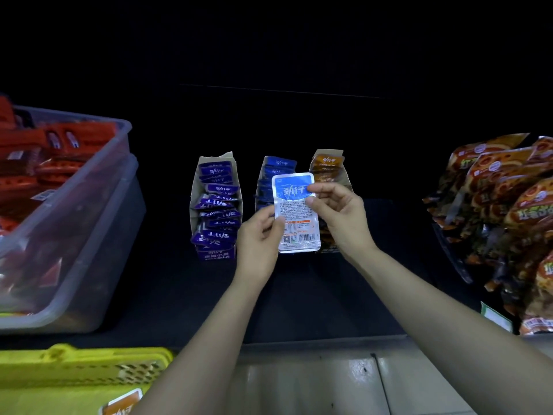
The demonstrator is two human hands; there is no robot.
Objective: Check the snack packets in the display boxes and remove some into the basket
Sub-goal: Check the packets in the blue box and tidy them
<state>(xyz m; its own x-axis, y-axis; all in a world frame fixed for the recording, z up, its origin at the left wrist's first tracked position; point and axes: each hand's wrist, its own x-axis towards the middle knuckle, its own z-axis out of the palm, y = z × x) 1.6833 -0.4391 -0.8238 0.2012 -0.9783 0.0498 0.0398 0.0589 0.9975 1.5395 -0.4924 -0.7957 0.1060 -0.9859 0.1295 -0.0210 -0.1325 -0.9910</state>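
Blue packet (pixel 294 214): printed back facing the camera
Left hand (pixel 258 238): pinching its left edge
Right hand (pixel 338 217): pinching its right edge

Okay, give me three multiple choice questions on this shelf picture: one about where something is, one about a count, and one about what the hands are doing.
1. Where is the yellow basket?
A) lower left, below the shelf edge
B) inside the clear tub
C) far right

2. How many display boxes stand in the row?
A) two
B) three
C) five

3. What holds the blue packet?
A) one hand only
B) both hands
C) nothing, it lies flat on the shelf

Answers:
1 A, its rim shows in the lower left corner.
2 B, purple, blue and orange ones stand side by side.
3 B, the left hand pinches its left edge and the right hand its upper right.
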